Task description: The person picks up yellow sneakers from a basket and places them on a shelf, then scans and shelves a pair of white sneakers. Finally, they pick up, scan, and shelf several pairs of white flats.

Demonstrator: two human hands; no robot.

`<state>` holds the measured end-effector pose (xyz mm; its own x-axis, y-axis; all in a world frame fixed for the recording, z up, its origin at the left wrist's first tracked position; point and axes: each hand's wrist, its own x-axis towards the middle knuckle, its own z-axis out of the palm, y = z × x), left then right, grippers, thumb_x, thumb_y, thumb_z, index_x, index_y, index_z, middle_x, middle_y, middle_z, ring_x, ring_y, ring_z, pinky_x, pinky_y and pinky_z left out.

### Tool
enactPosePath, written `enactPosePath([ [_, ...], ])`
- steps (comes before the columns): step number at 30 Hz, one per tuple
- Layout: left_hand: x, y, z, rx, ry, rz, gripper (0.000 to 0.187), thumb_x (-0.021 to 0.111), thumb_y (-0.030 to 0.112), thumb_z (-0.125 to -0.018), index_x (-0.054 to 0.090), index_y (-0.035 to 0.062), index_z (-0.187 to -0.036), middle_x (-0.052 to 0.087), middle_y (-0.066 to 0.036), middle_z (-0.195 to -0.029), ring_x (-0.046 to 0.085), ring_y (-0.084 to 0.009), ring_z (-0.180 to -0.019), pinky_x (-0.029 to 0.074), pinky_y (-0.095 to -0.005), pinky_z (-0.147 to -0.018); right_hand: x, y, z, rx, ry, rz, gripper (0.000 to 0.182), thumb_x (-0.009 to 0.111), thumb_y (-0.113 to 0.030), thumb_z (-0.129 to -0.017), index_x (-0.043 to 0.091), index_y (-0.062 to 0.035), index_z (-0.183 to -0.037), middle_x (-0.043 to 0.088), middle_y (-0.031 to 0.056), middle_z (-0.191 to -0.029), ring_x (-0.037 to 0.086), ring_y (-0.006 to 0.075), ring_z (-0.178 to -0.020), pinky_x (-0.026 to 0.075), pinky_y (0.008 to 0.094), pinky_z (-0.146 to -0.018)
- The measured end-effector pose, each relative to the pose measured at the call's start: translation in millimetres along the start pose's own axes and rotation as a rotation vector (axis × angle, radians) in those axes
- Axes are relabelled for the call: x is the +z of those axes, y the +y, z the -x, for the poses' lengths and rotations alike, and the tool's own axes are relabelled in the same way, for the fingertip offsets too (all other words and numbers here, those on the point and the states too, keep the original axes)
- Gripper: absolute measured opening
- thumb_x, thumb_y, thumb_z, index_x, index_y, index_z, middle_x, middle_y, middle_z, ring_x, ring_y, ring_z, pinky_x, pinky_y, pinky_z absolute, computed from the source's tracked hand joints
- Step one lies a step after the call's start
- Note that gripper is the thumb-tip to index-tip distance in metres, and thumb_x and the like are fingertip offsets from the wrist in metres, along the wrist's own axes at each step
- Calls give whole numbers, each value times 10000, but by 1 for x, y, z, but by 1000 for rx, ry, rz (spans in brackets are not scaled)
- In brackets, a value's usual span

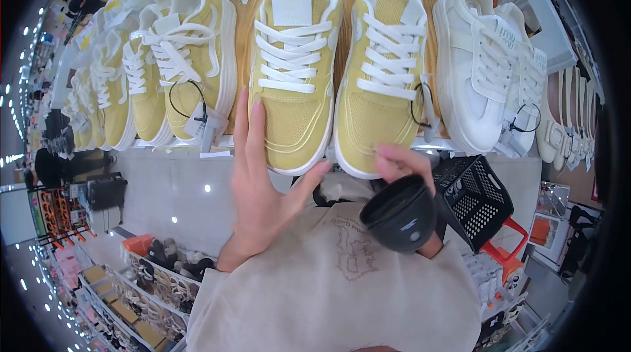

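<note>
My left hand lies along the toe of a yellow sneaker with white laces and a blank white tag on its tongue. Its fingers stretch up the shoe's left side, and the thumb reaches out by the toe tip. Beside it stands the matching yellow sneaker, with a black tag loop on its right side. My right hand is at that shoe's toe, its fingers curled in; I cannot tell what, if anything, they hold. A black cup-shaped object overlaps my right wrist and hides part of the hand.
More yellow sneakers line the wooden shelf at left, and white sneakers stand at right. A black shopping basket with a red handle is at my right. Low racks with footwear stand behind me across the pale floor.
</note>
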<state>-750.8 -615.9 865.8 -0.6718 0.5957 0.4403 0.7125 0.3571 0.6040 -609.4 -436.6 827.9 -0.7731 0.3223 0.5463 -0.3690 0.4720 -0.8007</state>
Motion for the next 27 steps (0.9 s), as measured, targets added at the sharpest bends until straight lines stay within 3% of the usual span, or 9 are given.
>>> enactPosePath([
  [6,3,-4,12,-18,42,104,1039,914,170,-719,291,-21,-1528,261,-341,-1578,365,-445,-1443,384,-468,-1131,-19,-9,-28,29,-34,102,369,775,-79,-825,717,-42,-1188,629,129,-1288,668,237,-1062,529,311,-904],
  [8,3,-3,9,-8,57,87,1022,913,183,-724,306,-24,-1520,269,-344,-1573,378,-442,-1436,397,-463,-1121,-26,-3,-30,-76,-148,59,589,748,-370,-870,605,-9,-1313,569,190,-1301,609,275,-1126,508,385,-928],
  [12,10,-2,1,59,112,27,967,900,231,-749,346,-32,-1497,319,-348,-1546,439,-440,-1396,450,-451,-1074,-35,3,-25,-75,-147,104,602,715,-383,-903,571,13,-1334,556,207,-1300,629,274,-1086,546,368,-861],
  [14,15,-2,-5,72,135,10,955,895,251,-755,355,-33,-1491,338,-352,-1532,460,-446,-1375,465,-450,-1055,-32,9,-15,93,-34,72,617,703,-375,-917,542,38,-1345,538,203,-1318,672,263,-972,565,346,-805],
  [16,19,-3,-7,84,155,-2,944,890,270,-762,365,-35,-1485,357,-357,-1518,481,-452,-1354,481,-448,-1036,-20,-3,-22,244,62,-224,606,698,-347,-924,531,62,-1339,509,208,-1362,702,251,-850,573,328,-771],
  [18,25,-4,-8,33,157,137,929,869,149,-772,333,-25,-1509,329,-309,-1559,384,-398,-1439,353,-449,-1145,-27,0,-25,237,-48,-372,481,653,0,-913,527,33,-1377,433,154,-1429,598,192,-1124,574,305,-797],
  [19,29,-5,-10,33,158,143,929,869,149,-772,333,-25,-1509,329,-309,-1559,384,-398,-1439,353,-449,-1145,-19,-9,-27,339,62,-241,627,714,-309,-920,508,66,-1378,433,219,-1478,721,239,-852,582,309,-788],
  [25,36,-9,-12,82,202,106,917,860,138,-783,331,-34,-1512,336,-305,-1561,404,-394,-1429,373,-444,-1134,-7,6,-13,205,191,-105,701,748,-313,-901,467,16,-1452,331,226,-1578,719,220,-909,582,309,-793],
  [27,31,-12,-8,72,205,158,900,870,237,-778,384,-43,-1482,394,-341,-1507,483,-466,-1339,437,-477,-1063,-4,-1,-11,250,179,-191,703,749,-313,-900,464,2,-1460,319,223,-1585,718,224,-928,581,312,-799],
])
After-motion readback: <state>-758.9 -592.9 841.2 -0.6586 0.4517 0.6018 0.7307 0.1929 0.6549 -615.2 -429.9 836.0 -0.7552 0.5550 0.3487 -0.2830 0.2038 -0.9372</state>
